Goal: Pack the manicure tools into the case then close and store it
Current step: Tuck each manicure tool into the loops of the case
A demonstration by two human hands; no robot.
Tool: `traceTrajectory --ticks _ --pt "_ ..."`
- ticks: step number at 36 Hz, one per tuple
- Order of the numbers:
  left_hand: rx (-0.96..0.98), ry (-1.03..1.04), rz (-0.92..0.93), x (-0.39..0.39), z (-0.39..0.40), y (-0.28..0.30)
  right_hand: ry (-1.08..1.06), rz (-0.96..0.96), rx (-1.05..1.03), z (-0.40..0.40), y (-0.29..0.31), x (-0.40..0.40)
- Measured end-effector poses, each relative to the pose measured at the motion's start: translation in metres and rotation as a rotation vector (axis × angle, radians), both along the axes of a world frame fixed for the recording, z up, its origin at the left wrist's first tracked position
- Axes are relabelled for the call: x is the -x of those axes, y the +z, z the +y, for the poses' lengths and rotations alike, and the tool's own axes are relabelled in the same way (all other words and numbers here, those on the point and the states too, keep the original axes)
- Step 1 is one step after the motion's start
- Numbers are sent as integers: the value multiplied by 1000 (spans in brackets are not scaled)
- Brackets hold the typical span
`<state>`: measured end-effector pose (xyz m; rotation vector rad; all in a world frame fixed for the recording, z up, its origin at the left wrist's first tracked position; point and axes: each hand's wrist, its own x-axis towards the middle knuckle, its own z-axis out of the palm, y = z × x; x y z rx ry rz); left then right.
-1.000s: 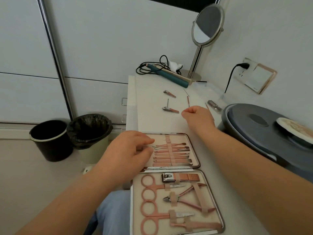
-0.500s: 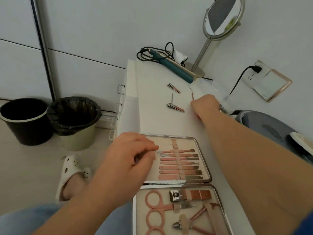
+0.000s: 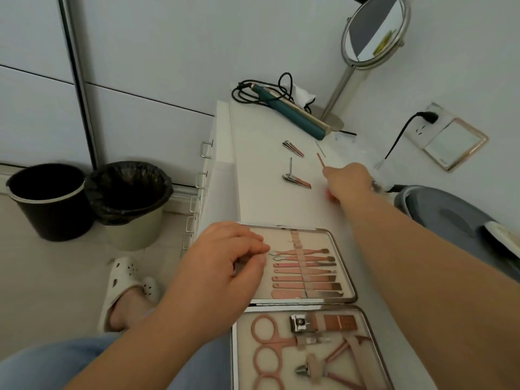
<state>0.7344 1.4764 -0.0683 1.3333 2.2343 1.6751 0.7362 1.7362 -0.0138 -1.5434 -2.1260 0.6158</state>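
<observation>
The manicure case [image 3: 345, 266] lies open on the white counter [image 3: 261, 198], with rose-gold files strapped in its far half and scissors, a clipper and nippers in the near half [image 3: 375, 347]. My left hand [image 3: 225, 266] rests with curled fingers on the far half's left edge. My right hand [image 3: 350, 180] reaches ahead, its fingertips pinched on the near end of a thin rose-gold tool [image 3: 320, 159]. Loose on the counter are a small nail clipper [image 3: 293, 149] and a larger nail clipper [image 3: 298, 181] with its lever raised, left of my right hand.
A teal hair straightener [image 3: 292, 114] with a coiled cord and a stand mirror [image 3: 374, 32] fill the counter's far end. A grey round lid [image 3: 450, 220] sits right. Two bins [image 3: 47, 198] [image 3: 129, 201] stand on the floor left, beside drawer handles [image 3: 206, 149].
My right hand has moved forward from beside the larger clipper to the thin tool and closed on its end. The view has tilted down. My left hand stays on the case.
</observation>
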Motion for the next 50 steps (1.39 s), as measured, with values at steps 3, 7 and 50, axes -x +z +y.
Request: traceTrajectory --ticks 3,7,50 --pt "8 0 15 -1 -1 1 25 135 141 -24 3 -15" --pt "41 -12 2 -2 -1 0 236 270 203 -60 -3 -53" --pt "55 192 -347 -12 -9 6 679 -76 -170 -89 -15 -176"
